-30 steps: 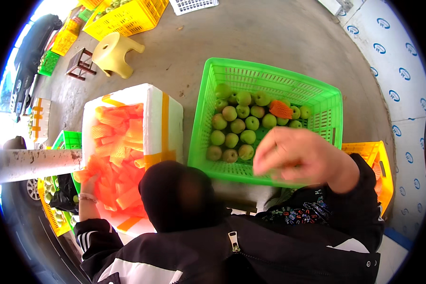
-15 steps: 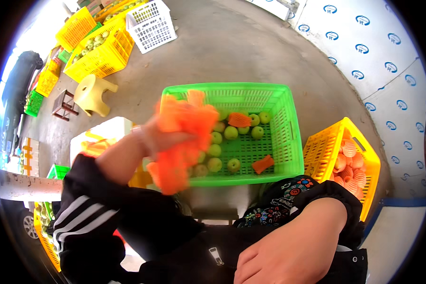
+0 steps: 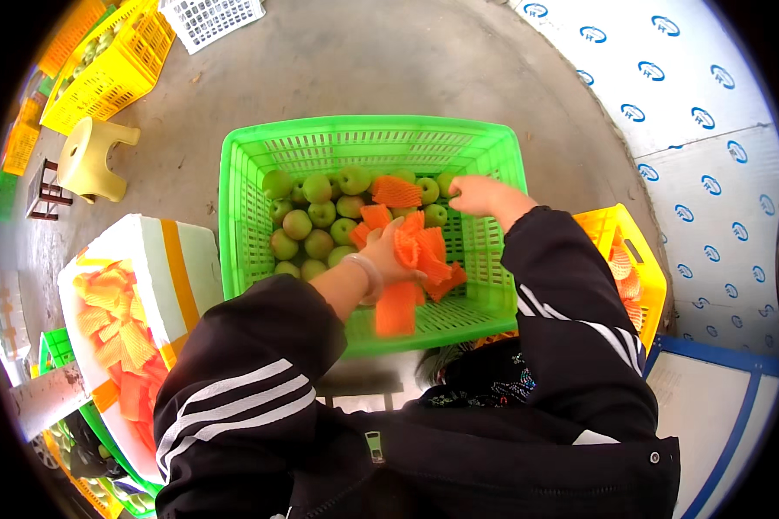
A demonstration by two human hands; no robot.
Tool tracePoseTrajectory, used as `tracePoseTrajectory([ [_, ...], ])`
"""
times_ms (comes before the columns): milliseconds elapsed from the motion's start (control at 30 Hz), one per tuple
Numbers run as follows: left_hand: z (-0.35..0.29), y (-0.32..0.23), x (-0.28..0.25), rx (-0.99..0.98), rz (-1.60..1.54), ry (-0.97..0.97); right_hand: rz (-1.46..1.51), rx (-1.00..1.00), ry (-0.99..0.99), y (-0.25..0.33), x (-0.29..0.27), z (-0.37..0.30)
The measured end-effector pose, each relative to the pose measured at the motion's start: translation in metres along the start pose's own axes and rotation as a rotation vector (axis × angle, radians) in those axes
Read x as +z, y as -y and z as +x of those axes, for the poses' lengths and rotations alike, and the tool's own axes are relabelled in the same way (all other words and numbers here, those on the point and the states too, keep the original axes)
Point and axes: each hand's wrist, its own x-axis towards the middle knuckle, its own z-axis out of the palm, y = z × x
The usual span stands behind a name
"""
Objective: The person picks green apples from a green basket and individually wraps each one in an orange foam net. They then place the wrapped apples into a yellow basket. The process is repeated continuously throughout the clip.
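Note:
A green plastic crate [image 3: 372,127] in front of me holds many green apples [image 3: 321,214], some tinged reddish. Inside it, my left hand [image 3: 388,256] is closed on a bunch of orange foam net sleeves [image 3: 420,246], some dangling below the palm. Another orange sleeve [image 3: 396,192] lies on the apples behind that hand. My right hand [image 3: 486,197] reaches over the crate's right side, its fingers curled against a green apple [image 3: 446,183]; the far side of that grip is hidden.
To the left, a white foam box [image 3: 175,268] contains more orange sleeves. A yellow crate [image 3: 651,259] with orange-sleeved fruit stands on the right, partly behind my right arm. A cream stool [image 3: 95,160] and a fruit-filled yellow crate [image 3: 112,78] are at the far left.
My left hand has brought the sleeves down and rightward into the crate. My right hand has moved up from near my lap to the apples at the crate's right. The view has shifted.

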Motion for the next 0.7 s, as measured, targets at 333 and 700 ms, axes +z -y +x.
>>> tracePoseTrajectory([
  [333, 0.055, 0.086, -0.049, -0.177, 0.006, 0.110, 0.078, -0.024, 0.250, 0.017, 0.131, 0.044],
  [700, 0.026, 0.012, -0.115, -0.067, -0.137, -0.096, -0.210, 0.032, 0.200, 0.035, 0.047, -0.005],
])
